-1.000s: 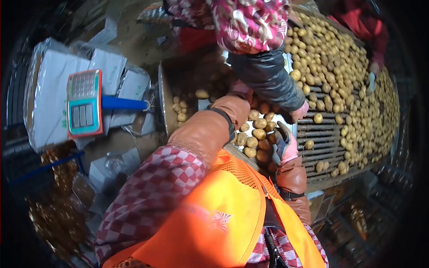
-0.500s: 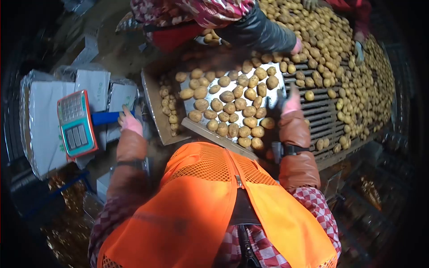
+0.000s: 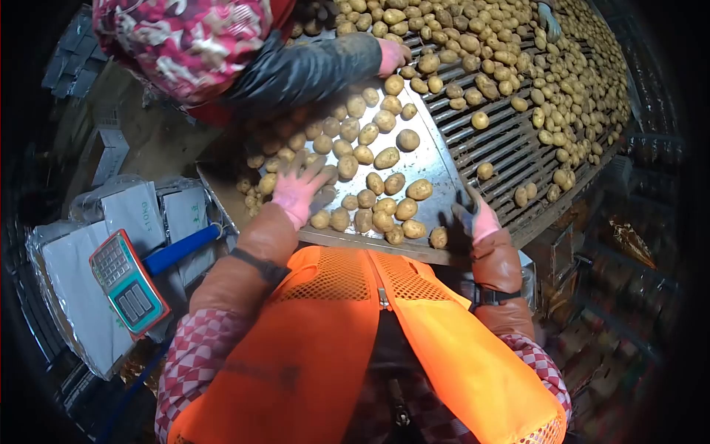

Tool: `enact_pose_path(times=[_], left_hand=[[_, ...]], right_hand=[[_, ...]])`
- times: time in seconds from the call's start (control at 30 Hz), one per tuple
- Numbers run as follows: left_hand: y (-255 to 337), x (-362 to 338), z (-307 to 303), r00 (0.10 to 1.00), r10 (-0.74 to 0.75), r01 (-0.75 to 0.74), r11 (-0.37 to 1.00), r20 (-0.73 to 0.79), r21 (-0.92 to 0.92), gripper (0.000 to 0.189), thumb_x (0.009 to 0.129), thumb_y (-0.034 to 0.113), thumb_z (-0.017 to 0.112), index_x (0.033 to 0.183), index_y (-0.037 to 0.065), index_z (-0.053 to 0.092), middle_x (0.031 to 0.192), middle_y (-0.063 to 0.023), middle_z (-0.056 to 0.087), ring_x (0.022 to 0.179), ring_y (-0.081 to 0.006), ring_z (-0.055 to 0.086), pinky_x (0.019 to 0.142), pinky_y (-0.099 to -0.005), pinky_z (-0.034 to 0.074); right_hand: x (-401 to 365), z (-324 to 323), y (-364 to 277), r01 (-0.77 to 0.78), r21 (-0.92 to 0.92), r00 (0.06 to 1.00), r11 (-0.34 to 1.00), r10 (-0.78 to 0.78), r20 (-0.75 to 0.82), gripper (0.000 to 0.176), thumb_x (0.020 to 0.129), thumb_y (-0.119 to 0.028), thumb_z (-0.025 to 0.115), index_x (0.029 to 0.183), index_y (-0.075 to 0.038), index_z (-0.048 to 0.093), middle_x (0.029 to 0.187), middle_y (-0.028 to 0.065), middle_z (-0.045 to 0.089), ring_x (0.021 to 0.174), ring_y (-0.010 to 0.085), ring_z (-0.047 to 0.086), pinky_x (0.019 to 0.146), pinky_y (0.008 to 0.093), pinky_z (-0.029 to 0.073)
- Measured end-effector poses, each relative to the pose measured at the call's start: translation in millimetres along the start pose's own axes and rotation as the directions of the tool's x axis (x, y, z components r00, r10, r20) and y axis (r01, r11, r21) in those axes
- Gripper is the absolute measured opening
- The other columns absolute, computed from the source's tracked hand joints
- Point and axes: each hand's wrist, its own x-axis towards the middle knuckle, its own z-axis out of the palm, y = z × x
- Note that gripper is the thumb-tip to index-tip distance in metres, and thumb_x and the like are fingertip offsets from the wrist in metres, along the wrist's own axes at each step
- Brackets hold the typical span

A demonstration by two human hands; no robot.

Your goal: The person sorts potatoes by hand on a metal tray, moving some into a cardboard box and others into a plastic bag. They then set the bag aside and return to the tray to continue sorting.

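My left hand (image 3: 298, 191), in a pink glove with grey fingertips, lies with spread fingers over potatoes at the left part of a metal tray (image 3: 436, 154). It rests on them and grips none that I can see. My right hand (image 3: 477, 215), gloved alike, is at the tray's right edge beside the slatted rack (image 3: 510, 159), its fingers apart and nothing in them. Between my hands, loose potatoes (image 3: 386, 157) are spread over the tray. One potato (image 3: 438, 237) lies just left of my right hand.
A co-worker's dark sleeve (image 3: 310, 68) and pink-gloved hand (image 3: 392, 56) reach across the tray's far side. Another person's gloved hand (image 3: 549, 22) is at the far potato heap (image 3: 562, 89). Left stand a scale (image 3: 129, 283), its blue post (image 3: 181, 250) and wrapped boxes (image 3: 81, 277).
My left hand has left the scale's blue post and come onto the tray's potatoes. My right hand is lower along the tray's edge. The view has shifted, and potatoes on the tray lie differently.
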Motion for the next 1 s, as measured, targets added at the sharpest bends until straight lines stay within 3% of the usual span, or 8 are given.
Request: enact_pose_path(times=[0.07, 0.17, 0.3, 0.43, 0.5, 0.57, 0.83, 1.0], left_hand=[[9, -2, 0, 0.983, -0.174, 0.176, 0.984, -0.062, 0.026, 0.054, 0.08, 0.028, 0.071, 0.132, 0.018, 0.058, 0.146, -0.0108, 0.046, 0.134, -0.0401, 0.04, 0.11, -0.0604, 0.027], [21, 30, 1, 0.879, -0.412, 0.428, 0.904, -0.24, 0.014, 0.056, 0.076, 0.028, 0.072, 0.129, 0.018, 0.06, 0.143, -0.011, 0.05, 0.137, -0.0372, 0.039, 0.111, -0.0589, 0.026], [36, 123, 19, 0.991, 0.119, -0.132, 0.955, -0.065, -0.265, 0.049, 0.083, 0.024, 0.069, 0.13, 0.017, 0.06, 0.144, -0.01, 0.05, 0.133, -0.0364, 0.042, 0.109, -0.058, 0.03], [36, 174, 14, 0.98, 0.195, -0.196, 0.98, -0.023, -0.041, 0.049, 0.09, 0.02, 0.061, 0.139, 0.025, 0.053, 0.145, -0.0114, 0.05, 0.141, -0.0317, 0.038, 0.116, -0.0484, 0.029], [4, 159, 6, 0.724, -0.441, 0.677, 0.312, 0.53, -0.666, 0.053, 0.089, 0.017, 0.059, 0.141, 0.025, 0.052, 0.145, -0.0131, 0.05, 0.133, -0.0348, 0.048, 0.11, -0.0444, 0.038], [-21, 118, -5, 0.91, -0.321, 0.338, 0.941, 0.261, -0.022, 0.059, 0.087, 0.014, 0.059, 0.144, 0.025, 0.049, 0.139, -0.0164, 0.054, 0.118, -0.037, 0.058, 0.098, -0.0441, 0.048], [-57, 65, -13, 0.873, -0.477, 0.462, 0.876, -0.104, -0.14, 0.053, 0.083, 0.034, 0.068, 0.134, 0.021, 0.062, 0.125, -0.0239, 0.062, 0.11, -0.0378, 0.062, 0.095, -0.0462, 0.048], [-102, 148, 38, 0.711, -0.596, 0.682, 0.715, 0.373, -0.157, 0.055, 0.083, 0.036, 0.069, 0.136, 0.023, 0.061, 0.126, -0.0231, 0.062, 0.115, -0.0373, 0.06, 0.101, -0.0438, 0.046]], right_hand=[[38, -5, 104, -0.163, 0.288, 0.96, 0.944, 0.085, 0.266, 0.069, 0.087, -0.011, 0.074, 0.146, 0.002, 0.04, 0.127, 0.022, 0.063, 0.116, 0.026, 0.062, 0.097, 0.0358, 0.048], [-5, 38, -14, 0.042, -0.645, 0.971, 0.763, 0.12, 0.205, 0.071, 0.085, -0.03, 0.076, 0.141, -0.002, 0.044, 0.116, 0.0282, 0.066, 0.108, 0.0405, 0.065, 0.094, 0.0473, 0.051], [22, 79, -69, -0.427, 0.058, 0.771, 0.902, 0.33, 0.545, 0.057, 0.093, -0.016, 0.067, 0.145, -0.013, 0.044, 0.115, 0.0191, 0.067, 0.096, 0.0293, 0.066, 0.083, 0.0397, 0.054], [64, 106, -46, 0.424, -0.26, 0.845, 0.868, -0.275, 0.459, 0.05, 0.093, -0.018, 0.067, 0.137, -0.005, 0.05, 0.106, 0.0134, 0.068, 0.088, 0.0233, 0.066, 0.079, 0.0354, 0.053], [67, 99, -49, 0.473, -0.162, 0.811, 0.866, -0.356, 0.465, 0.046, 0.091, -0.023, 0.067, 0.13, -0.001, 0.055, 0.103, 0.0135, 0.07, 0.088, 0.025, 0.067, 0.079, 0.0377, 0.053], [73, 71, -61, 0.064, 0.055, 0.809, 0.996, -0.084, 0.581, 0.048, 0.091, -0.017, 0.068, 0.134, -0.001, 0.055, 0.107, 0.0141, 0.07, 0.092, 0.0214, 0.067, 0.08, 0.0347, 0.054], [192, 37, -132, 0.357, -0.495, 0.835, 0.792, -0.509, -0.212, 0.049, 0.091, -0.022, 0.071, 0.136, -0.01, 0.058, 0.135, 0.0193, 0.059, 0.122, 0.0349, 0.059, 0.103, 0.0411, 0.047], [197, 117, -150, 0.318, -0.648, 0.882, 0.692, -0.466, -0.065, 0.058, 0.089, -0.03, 0.068, 0.143, -0.021, 0.049, 0.154, 0.0211, 0.035, 0.136, 0.0408, 0.042, 0.111, 0.0469, 0.039]])
